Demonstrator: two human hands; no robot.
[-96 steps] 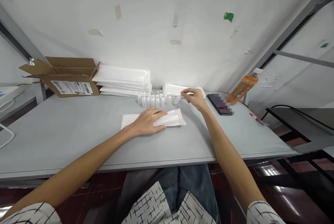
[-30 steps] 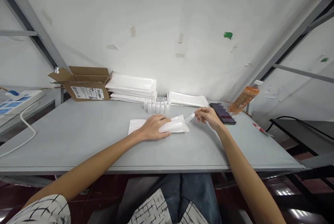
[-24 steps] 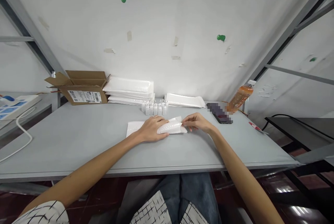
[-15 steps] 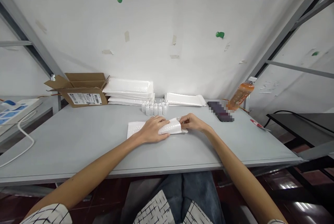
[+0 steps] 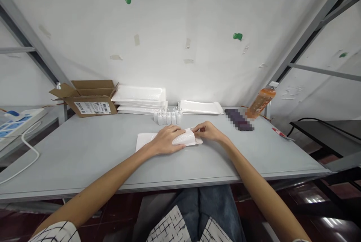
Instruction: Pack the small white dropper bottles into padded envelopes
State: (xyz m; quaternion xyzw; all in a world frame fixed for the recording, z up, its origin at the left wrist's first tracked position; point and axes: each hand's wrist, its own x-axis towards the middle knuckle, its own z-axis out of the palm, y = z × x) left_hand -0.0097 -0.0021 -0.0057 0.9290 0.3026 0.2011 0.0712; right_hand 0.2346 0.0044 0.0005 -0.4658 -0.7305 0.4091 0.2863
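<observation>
A white bubble mailer [image 5: 186, 137] lies on the grey table just in front of me, its right end bulging up a little. Across its middle rests my left hand [image 5: 166, 140], gripping it between the thumb on the near side and the fingers on the far side. My right hand [image 5: 209, 132] is closed in a pinch at the mailer's right end, on the edge of its opening; the fingertips are partly hidden there. Right behind the mailer stands a cluster of several small white bottles [image 5: 168, 118].
At the back left are an open cardboard box [image 5: 93, 99] and a stack of white mailers [image 5: 139, 94]. More flat mailers [image 5: 200, 107] lie against the wall. A blurred dark phone-like object [image 5: 239, 120] and an orange drink bottle [image 5: 262, 101] sit back right. A white cable [image 5: 34, 146] hangs over the left side.
Both hands stay on the bubble mailer. The right fingers have shifted slightly at its open end, and the mailer's near right edge looks a little lower. The view has moved very slightly.
</observation>
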